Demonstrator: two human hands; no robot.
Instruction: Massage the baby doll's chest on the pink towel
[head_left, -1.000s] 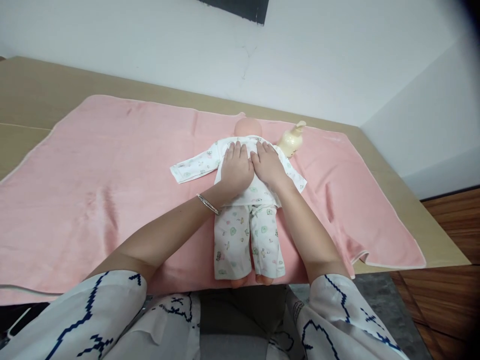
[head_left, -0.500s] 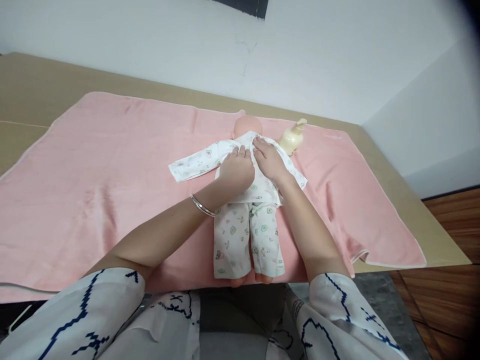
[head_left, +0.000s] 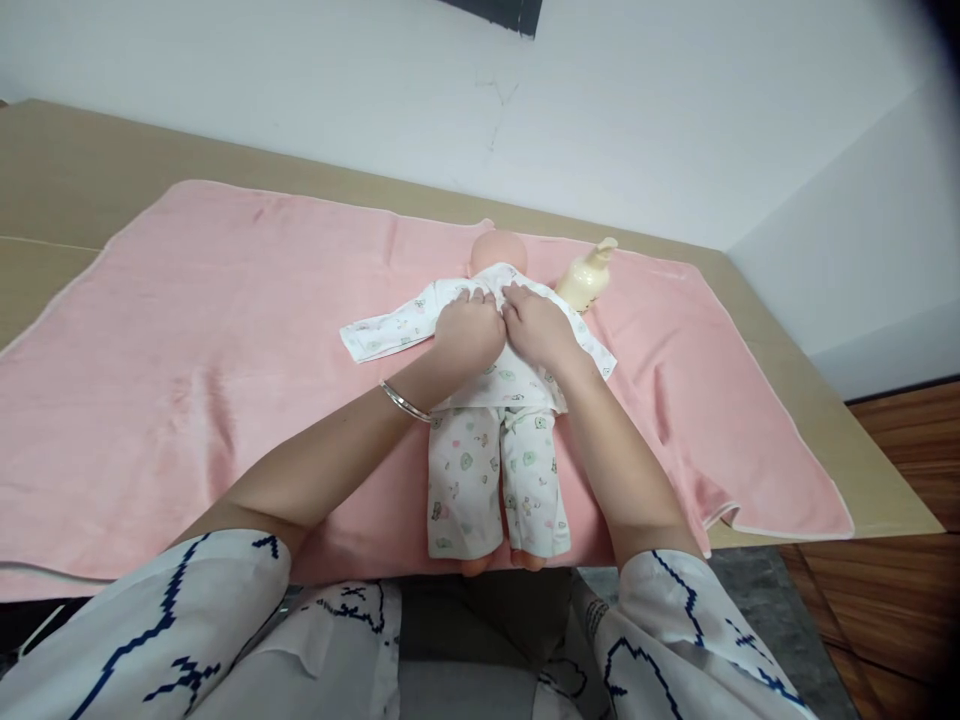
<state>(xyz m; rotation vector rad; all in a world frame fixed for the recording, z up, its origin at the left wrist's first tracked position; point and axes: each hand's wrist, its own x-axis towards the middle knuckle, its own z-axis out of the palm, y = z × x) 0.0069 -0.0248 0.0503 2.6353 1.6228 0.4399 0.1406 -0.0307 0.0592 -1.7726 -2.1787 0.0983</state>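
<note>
A baby doll (head_left: 498, 254) lies with its head away from me, dressed in a white printed shirt (head_left: 517, 385) and matching trousers (head_left: 463, 480). My left hand (head_left: 471, 328), with a silver bangle at the wrist, rests on the upper part of the shirt, fingers curled against the cloth. Close against it, my right hand (head_left: 538, 322) has its fingers bent in on the same cloth near the middle. The fingertips and thumbs are mostly hidden. One shirt sleeve (head_left: 390, 330) stretches out to the left, and the doll's feet show below the trouser legs.
Under the doll a pink blanket (head_left: 247, 300) covers much of the wooden table (head_left: 757, 350). A cream pump bottle (head_left: 585, 280) leans beside the doll's head on the right. A white wall (head_left: 337, 90) stands behind the table. Wood-grained panelling (head_left: 900, 580) is at the lower right.
My right fingers, stretched out before, have bent in and drawn slightly toward me. My left fingers have curled more, and the hands are closer together. The doll and bottle stay in place.
</note>
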